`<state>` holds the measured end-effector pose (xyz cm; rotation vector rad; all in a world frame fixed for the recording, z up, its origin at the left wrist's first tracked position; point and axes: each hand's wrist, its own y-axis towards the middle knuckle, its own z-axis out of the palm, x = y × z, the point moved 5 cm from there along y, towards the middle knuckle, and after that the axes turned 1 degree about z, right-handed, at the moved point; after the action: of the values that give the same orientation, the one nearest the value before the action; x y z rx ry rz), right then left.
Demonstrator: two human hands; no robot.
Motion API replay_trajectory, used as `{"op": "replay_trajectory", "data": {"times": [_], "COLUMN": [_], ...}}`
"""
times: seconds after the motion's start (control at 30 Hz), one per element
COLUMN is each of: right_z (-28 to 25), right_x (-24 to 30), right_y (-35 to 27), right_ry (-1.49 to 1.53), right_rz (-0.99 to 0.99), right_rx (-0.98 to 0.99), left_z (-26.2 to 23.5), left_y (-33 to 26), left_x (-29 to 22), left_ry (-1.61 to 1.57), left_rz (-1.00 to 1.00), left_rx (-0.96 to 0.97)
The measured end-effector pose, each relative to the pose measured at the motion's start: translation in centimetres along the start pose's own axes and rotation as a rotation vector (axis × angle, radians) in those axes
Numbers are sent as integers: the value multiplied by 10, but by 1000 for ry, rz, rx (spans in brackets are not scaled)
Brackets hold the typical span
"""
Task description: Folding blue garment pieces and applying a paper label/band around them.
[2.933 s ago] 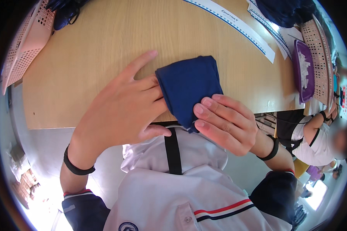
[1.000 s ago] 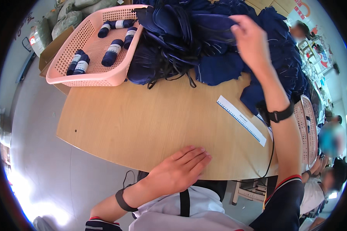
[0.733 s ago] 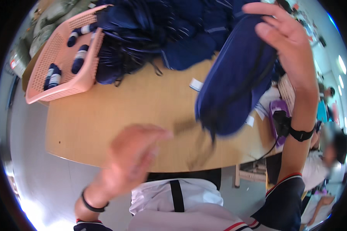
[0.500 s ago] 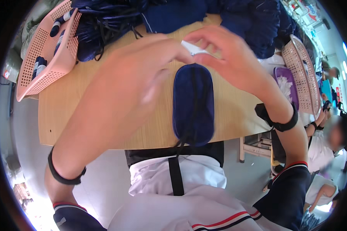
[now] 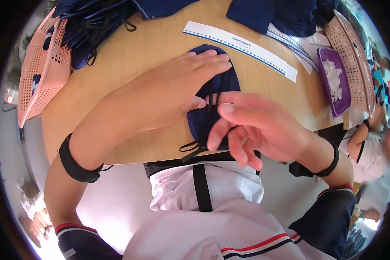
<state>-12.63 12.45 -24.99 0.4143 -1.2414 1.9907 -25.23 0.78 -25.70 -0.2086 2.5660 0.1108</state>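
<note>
An elongated navy fabric pouch [image 5: 196, 123] with rounded ends lies lengthwise on the wooden table in front of me. Black cords [image 5: 211, 89] run down its middle, and a loop with loose ends hangs at the near edge. My left hand [image 5: 173, 84] rests on the pouch, palm down and fingers stretched out, covering much of its left side. Over the nearer right part, my right hand [image 5: 260, 125] pinches a black cord between thumb and index finger; its other fingers curl loosely. Beyond the pouch lies a long white printed strip [image 5: 242, 48] with a row of small blue triangles.
Navy pouches with black cords [image 5: 104, 26] are heaped at the far left, and navy fabric pieces [image 5: 286, 17] at the far right. A pink basket [image 5: 45, 86] stands left. On the right are a purple tray [image 5: 341, 106] of white slips and another pink basket [image 5: 353, 47]. Someone works beyond.
Both hands have come nearer and down onto the pouch. The white piece held between them is out of my hands, and the white strip now shows fully on the table.
</note>
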Motion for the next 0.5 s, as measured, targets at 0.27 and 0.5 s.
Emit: {"op": "replay_trajectory", "data": {"times": [0.27,0.5], "right_z": [21,17], "right_x": [-37,-122], "right_y": [-15,-33], "right_ry": [-77,-825], "right_rz": [146,-164], "right_rx": [405,515], "left_z": [0,8], "left_y": [0,-1], "left_x": [-4,-4], "left_ry": [5,89], "left_rz": [27,35], "left_rx": [19,-85]}}
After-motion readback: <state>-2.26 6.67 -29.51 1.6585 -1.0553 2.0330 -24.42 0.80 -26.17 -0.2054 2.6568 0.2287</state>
